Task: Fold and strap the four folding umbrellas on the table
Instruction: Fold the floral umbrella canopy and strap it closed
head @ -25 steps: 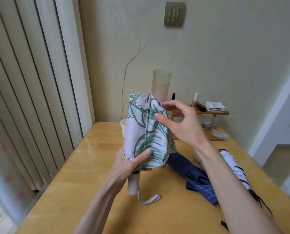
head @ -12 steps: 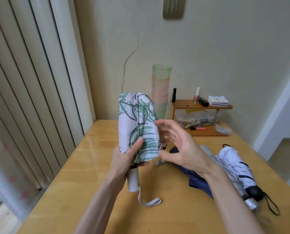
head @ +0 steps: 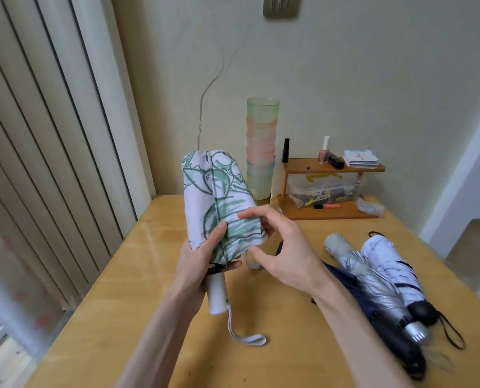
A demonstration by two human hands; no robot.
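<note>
The leaf-print umbrella [head: 219,197] is gripped upright by the left hand [head: 199,264], thumb pressed on the gathered folds. The right hand [head: 286,253], loosely curved and empty, is poised beside the dangling strap [head: 250,260]. Folds should be kept pinned while the strap is wrapped round.

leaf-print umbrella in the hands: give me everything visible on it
The leaf-print umbrella is collapsed, its white fabric canopy with green leaf outlines loosely bundled, not yet strapped. It is held roughly upright, white handle down, a pale wrist loop trailing to the wooden table. The left hand grips the canopy's lower end, thumb on the fabric. The right hand touches the canopy's lower edge with its fingertips; a grey strap hangs by its thumb.
</note>
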